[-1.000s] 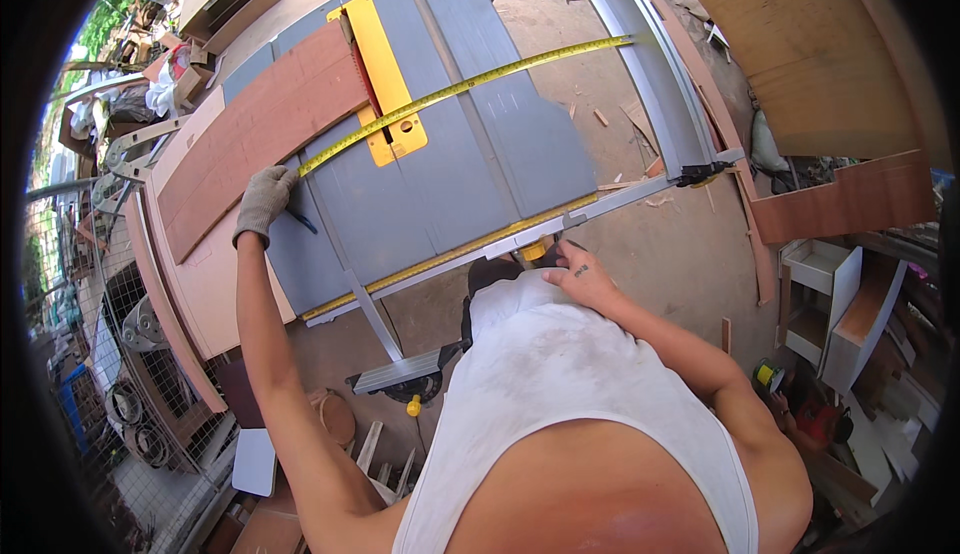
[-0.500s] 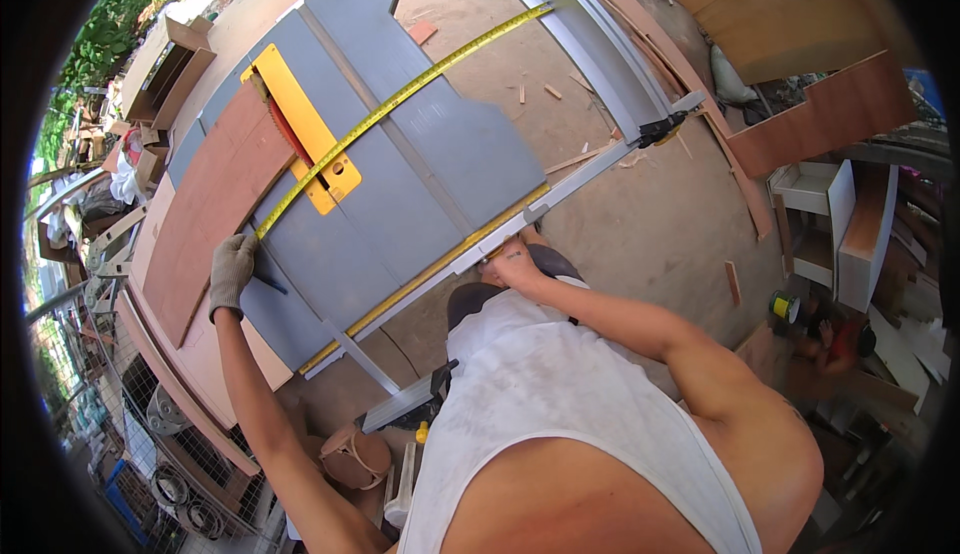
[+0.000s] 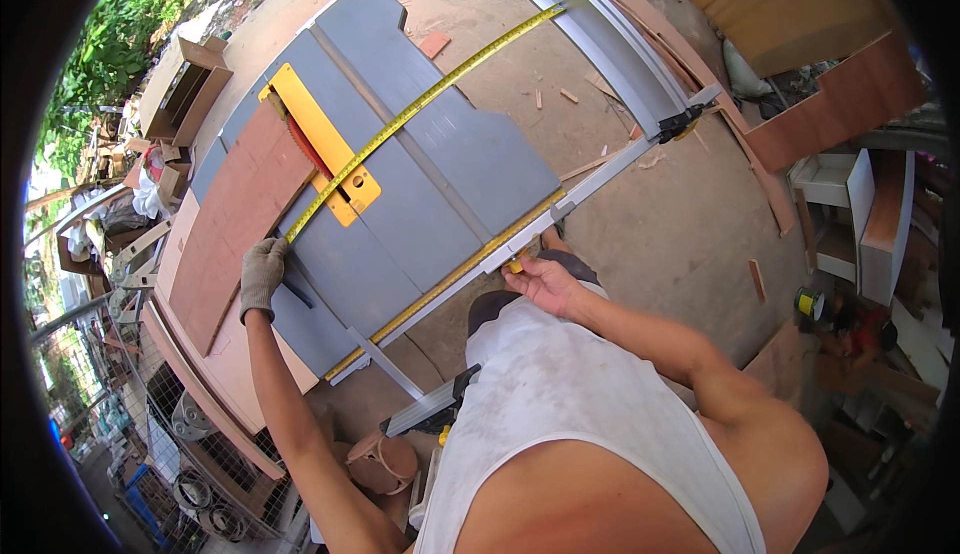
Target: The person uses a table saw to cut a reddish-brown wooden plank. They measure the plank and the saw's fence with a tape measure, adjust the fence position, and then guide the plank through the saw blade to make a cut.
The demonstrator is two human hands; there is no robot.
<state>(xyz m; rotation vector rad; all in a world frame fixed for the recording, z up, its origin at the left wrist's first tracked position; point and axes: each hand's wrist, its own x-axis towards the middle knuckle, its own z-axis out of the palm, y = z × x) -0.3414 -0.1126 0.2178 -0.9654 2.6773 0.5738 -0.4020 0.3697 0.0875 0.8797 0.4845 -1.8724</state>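
In a grey knitted glove, my left hand (image 3: 263,269) is closed on the near-left end of a yellow tape measure (image 3: 405,116). The tape runs diagonally across the grey table saw top (image 3: 400,229), over its yellow throat plate (image 3: 318,139), to the silver fence rail (image 3: 590,49) on the far right. A reddish-brown board (image 3: 235,214) lies on the saw beside my left hand, next to the red blade guard piece (image 3: 305,146). My bare right hand (image 3: 548,284) is at the saw's front rail (image 3: 460,266), fingers closed on a small yellow knob (image 3: 516,263).
A black clamp-like end (image 3: 685,126) joins the fence and front rail at right. White cabinet pieces (image 3: 850,209) stand farther right. Wood scraps (image 3: 568,95) lie on the floor. A wire mesh fence (image 3: 190,404) and a wooden box (image 3: 182,89) are on the left.
The view has shifted, so the saw appears lower and farther right. My right hand has turned at the front rail, and the yellow knob now shows at its fingers. The tape stays stretched.
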